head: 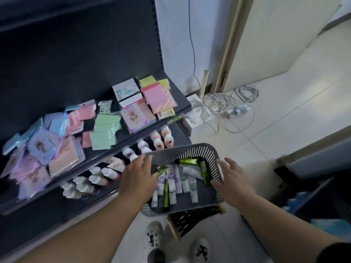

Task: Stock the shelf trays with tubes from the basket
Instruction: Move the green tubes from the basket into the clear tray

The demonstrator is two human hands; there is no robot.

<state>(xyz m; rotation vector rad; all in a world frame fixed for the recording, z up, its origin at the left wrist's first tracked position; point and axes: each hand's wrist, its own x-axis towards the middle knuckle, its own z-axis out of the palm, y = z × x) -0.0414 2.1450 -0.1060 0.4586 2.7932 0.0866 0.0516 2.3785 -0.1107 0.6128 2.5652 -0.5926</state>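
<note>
Standing over a grey slotted basket (190, 149), a person is reaching down with both hands. The left hand (139, 175) is lying across the basket's left rim with its fingers straight and the thumb pointing in toward the tubes (177, 181). The right hand (232, 175) is hovering at the right rim with its fingers spread wide. The hands are well apart, one on each side, and neither is gripping anything that I can see.

The tubes are lying in a loose heap on the basket floor. Most are white and lavender, side by side, with a few green tubes (206, 173) among them and along the far wall.

The basket is sitting on a black latticed crate (191, 218), just beside the dark shelf unit (114, 149). Pastel packets (106, 130) are lying in piles on the upper shelf, and white bottles (98, 177) are lined up on the one below — partly hidden under its edge. Tangled white cables (228, 105) are lying on the tiled floor by the wall.
</note>
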